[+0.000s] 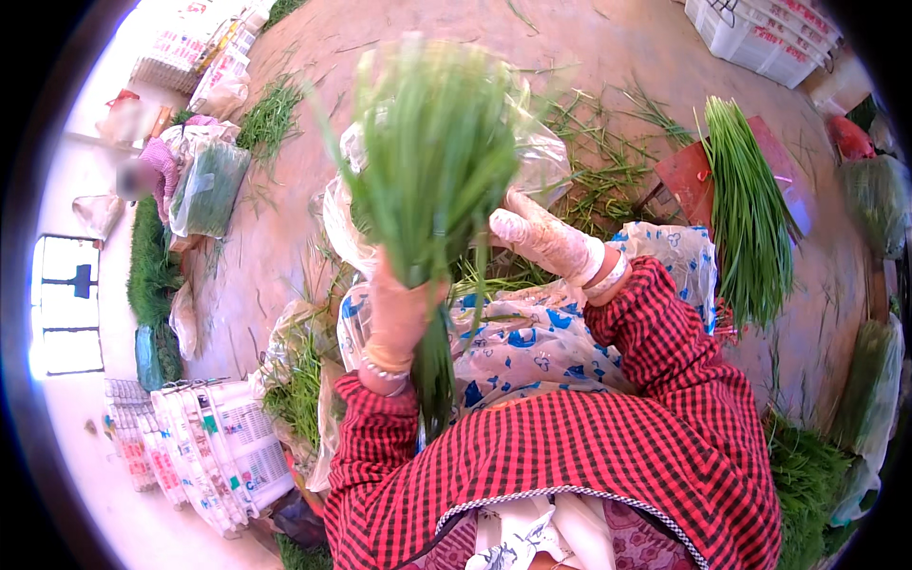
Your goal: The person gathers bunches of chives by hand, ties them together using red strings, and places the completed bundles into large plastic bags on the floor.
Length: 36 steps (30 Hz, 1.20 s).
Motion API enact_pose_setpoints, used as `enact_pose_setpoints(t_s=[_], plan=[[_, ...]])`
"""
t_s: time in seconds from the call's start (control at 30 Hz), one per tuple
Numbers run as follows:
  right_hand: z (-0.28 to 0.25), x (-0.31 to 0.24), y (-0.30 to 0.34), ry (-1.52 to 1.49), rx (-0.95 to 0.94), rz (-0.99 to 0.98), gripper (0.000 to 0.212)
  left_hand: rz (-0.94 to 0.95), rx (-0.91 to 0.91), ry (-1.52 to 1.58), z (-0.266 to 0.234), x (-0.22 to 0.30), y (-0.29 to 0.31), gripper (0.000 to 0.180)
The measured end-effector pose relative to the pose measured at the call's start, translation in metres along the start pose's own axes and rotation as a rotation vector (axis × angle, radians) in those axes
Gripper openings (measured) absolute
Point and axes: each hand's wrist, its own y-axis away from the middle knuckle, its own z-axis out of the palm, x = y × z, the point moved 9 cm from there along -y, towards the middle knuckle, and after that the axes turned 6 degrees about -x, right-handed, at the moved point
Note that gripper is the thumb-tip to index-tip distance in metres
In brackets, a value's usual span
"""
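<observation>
My left hand [394, 309], in a pale glove, is closed round a bunch of garlic chives [432, 152]. The bunch stands upright, its leaves fanned out above the fist and blurred by motion. Its lower stalks pass down beside my left sleeve. My right hand [546, 237], gloved in white, is just right of the bunch with fingers stretched out and nothing in them. Whether its fingertips touch the leaves I cannot tell. Across my lap lies a clear plastic sheet with blue prints [513, 337]. Behind the bunch is a whitish plastic bag [541, 161], partly hidden.
To the right, a pile of chives [746, 209] rests on a red stool [679, 185]. Loose trimmings [598, 142] litter the floor ahead. White crates [223, 456] stand at the lower left, more crates [760, 38] at the far right. Another person's pink sleeve [161, 171] shows at left.
</observation>
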Motion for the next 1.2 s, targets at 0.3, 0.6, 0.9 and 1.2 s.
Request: enact_pose_setpoints(t_s=[0.3, 0.6, 0.9, 1.2], plan=[[-0.074, 0.014, 0.025, -0.112, 0.476, 0.036, 0.032, 0.163, -0.173, -0.702, 0.108, 0.070, -0.015, 0.115], [-0.099, -0.053, 0.100, -0.024, 0.337, 0.149, 0.052, -0.030, -0.548, 0.787, 0.071, -0.005, -0.030, 0.070], [-0.008, 0.001, 0.066, 1.269, 0.215, 0.547, 0.106, 0.133, -0.459, 1.046, 0.066, 0.005, -0.045, 0.103], [0.041, 0.028, 0.061, 1.554, -0.032, 0.461, 0.115, 0.210, -0.333, 1.122, 0.031, -0.001, -0.044, 0.100]])
